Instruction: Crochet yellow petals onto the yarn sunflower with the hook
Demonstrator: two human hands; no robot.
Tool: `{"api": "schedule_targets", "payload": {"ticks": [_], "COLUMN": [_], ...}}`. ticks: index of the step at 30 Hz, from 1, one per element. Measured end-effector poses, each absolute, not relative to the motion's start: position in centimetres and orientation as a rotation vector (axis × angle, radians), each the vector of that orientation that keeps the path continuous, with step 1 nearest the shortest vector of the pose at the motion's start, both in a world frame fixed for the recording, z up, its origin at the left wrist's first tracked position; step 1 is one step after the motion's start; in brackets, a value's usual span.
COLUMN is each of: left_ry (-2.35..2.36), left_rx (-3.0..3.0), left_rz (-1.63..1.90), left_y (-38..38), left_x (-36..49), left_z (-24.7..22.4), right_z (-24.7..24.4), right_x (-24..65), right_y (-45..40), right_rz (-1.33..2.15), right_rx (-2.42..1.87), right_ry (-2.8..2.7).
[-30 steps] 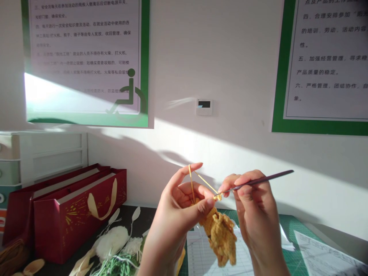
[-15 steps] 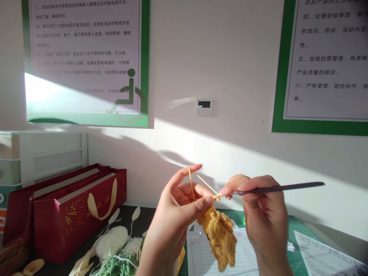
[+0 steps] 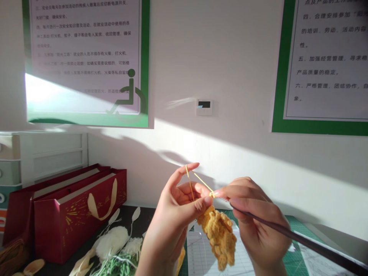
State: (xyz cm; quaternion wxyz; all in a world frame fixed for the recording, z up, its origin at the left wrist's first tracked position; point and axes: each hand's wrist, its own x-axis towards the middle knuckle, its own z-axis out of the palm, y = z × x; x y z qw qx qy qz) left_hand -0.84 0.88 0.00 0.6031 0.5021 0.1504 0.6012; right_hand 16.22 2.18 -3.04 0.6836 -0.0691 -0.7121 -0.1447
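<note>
My left hand (image 3: 175, 214) pinches the top edge of a yellow crochet piece (image 3: 220, 234) between thumb and fingers. The piece hangs down with knobbly lobes at its lower end. Over my raised left index finger runs a strand of yellow yarn (image 3: 203, 181), stretched down to the stitches at the top edge. My right hand (image 3: 258, 218) grips a crochet hook (image 3: 287, 230) with a dark handle. Its metal tip meets the yarn at the work, close to my left thumb; the exact loop there is too small to make out.
Red gift bags (image 3: 83, 214) stand at the left before a drawer unit (image 3: 57, 153). White and green yarn bits (image 3: 115, 245) lie near them. Printed sheets (image 3: 198, 257) rest on a green cutting mat (image 3: 299, 257). Behind is a wall with posters and a thermostat (image 3: 204, 107).
The hook's handle end has swung down and toward the camera as my right hand turned. Its tip moved slightly left. My left hand and the crochet piece barely shifted.
</note>
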Motion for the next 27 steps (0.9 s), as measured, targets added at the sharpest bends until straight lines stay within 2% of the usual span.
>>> {"api": "schedule_targets", "payload": {"ticks": [10,20,27], "left_ry": [0.353,0.348,0.304], "left_rx": [1.206,1.201,1.151], "left_rz": [1.395,1.349,1.326], "left_y": [0.8,0.9,0.8], "left_x": [-1.0,-1.1,-1.0], "left_z": [0.2,0.1,0.1], "right_z": [-2.7,-2.6,-3.6], "right_x": [15.8,16.2,14.9], "right_y": [2.0,2.2,3.2], "right_rz": [-0.204,-0.373,-0.206], "right_rx": [-0.127,-0.072,-0.131], "right_ry": [-1.552,-1.661,-1.541]}}
